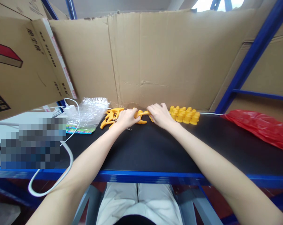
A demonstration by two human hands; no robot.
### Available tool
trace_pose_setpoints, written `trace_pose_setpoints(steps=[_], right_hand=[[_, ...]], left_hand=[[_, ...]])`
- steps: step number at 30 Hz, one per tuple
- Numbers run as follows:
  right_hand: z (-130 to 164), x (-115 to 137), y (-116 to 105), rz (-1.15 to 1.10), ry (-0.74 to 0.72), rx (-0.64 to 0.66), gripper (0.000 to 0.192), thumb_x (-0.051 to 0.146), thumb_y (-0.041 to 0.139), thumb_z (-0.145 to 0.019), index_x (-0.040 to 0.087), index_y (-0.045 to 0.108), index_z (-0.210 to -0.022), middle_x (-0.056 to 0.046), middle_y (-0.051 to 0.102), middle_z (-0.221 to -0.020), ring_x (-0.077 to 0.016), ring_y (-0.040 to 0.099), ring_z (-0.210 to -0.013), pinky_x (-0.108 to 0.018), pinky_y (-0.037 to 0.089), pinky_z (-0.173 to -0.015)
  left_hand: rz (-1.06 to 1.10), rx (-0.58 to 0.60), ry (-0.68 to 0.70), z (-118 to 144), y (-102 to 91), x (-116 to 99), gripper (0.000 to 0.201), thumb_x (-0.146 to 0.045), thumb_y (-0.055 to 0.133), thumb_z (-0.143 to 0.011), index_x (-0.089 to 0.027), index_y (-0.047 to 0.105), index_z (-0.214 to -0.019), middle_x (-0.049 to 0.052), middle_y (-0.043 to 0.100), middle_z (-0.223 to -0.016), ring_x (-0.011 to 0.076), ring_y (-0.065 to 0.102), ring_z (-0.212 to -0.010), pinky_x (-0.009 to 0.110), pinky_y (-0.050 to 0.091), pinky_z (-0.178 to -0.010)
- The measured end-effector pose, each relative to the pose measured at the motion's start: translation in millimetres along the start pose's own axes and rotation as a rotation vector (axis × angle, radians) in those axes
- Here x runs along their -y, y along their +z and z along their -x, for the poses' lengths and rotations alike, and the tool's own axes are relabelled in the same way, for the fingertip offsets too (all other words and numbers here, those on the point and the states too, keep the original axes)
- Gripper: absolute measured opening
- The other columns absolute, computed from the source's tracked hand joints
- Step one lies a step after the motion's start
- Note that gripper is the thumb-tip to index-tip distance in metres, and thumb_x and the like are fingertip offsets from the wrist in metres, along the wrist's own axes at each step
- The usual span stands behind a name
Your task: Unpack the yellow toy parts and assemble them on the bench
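Curved pieces (112, 117) on tabletop (146, 150) left of hands; stacked blocks (185, 114) right; plastic bag (91, 111) far left; cardboard wall (155, 59) behind all.

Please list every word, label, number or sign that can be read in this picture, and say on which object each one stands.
No text here can be read with certainty.
Cardboard box, upper left: black printed characters along its flap and lower edge, too tilted and blurred to quote; a red stripe without words.
Colourful sheet under the clear plastic bag: a pattern only, too small to read.
Pixelated patch at left: hidden.
Orange plastic pieces, yellow pieces, red bag: no writing visible.
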State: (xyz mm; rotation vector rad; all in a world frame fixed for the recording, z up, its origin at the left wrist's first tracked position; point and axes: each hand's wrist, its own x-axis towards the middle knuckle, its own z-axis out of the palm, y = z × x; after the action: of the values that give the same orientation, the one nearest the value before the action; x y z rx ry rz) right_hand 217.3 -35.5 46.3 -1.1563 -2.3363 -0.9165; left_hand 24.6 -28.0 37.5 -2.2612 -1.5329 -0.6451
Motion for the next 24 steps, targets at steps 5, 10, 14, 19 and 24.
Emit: trace_pose_setpoints(steps=[5, 10, 14, 19, 24], right_hand=[[3, -6, 9, -0.102, -0.099, 0.051, 0.024, 0.021, 0.042, -0.091, 0.014, 0.054, -0.111, -0.010, 0.063, -0.101, -0.0228, 0.048, -0.095, -0.034, 0.023, -0.075], [4, -7, 12, -0.120, -0.081, 0.063, 0.029, 0.016, 0.037, -0.092, 0.013, 0.054, -0.115, -0.012, 0.063, -0.104, -0.0229, 0.048, -0.097, -0.035, 0.023, -0.076], [2, -5, 7, -0.071, -0.070, 0.046, 0.031, 0.010, 0.037, -0.090, 0.013, 0.053, -0.116, -0.012, 0.062, -0.107, -0.0233, 0.047, -0.098, -0.036, 0.024, -0.077], [-1, -3, -2, 0.020, -0.033, 0.032, 0.026, 0.006, 0.037, -0.087, 0.016, 0.057, -0.100, -0.011, 0.061, -0.100, -0.0238, 0.047, -0.094, -0.037, 0.025, -0.078], [2, -26, 0, 0.020, 0.204, -0.011, 0.020, 0.011, 0.042, -0.083, 0.014, 0.055, -0.097, -0.013, 0.059, -0.100, -0.0259, 0.048, -0.093, -0.037, 0.029, -0.076]], left_hand=[[-0.034, 0.034, -0.007, 1, -0.5, 3, 0.032, -0.039, 0.052, -0.079, -0.021, 0.059, -0.105, 0.006, 0.069, -0.090, 0.0214, 0.065, -0.083, 0.027, 0.042, -0.067], [-0.043, 0.047, -0.025, 1, -1.1, 4, 0.033, -0.038, 0.052, -0.079, -0.021, 0.059, -0.106, 0.006, 0.070, -0.092, 0.0211, 0.064, -0.083, 0.027, 0.042, -0.068], [-0.018, 0.049, -0.042, 0, -2.8, 1, 0.034, -0.042, 0.051, -0.080, -0.020, 0.061, -0.104, 0.007, 0.070, -0.088, 0.0216, 0.064, -0.083, 0.028, 0.043, -0.068], [-0.010, 0.056, -0.042, -1, -0.5, 2, 0.032, -0.042, 0.051, -0.078, -0.020, 0.064, -0.097, 0.006, 0.070, -0.084, 0.0219, 0.065, -0.080, 0.028, 0.044, -0.067], [-0.006, 0.050, -0.125, -3, 4.0, 17, 0.036, -0.043, 0.051, -0.077, -0.021, 0.063, -0.103, 0.008, 0.070, -0.087, 0.0237, 0.065, -0.083, 0.030, 0.045, -0.067]])
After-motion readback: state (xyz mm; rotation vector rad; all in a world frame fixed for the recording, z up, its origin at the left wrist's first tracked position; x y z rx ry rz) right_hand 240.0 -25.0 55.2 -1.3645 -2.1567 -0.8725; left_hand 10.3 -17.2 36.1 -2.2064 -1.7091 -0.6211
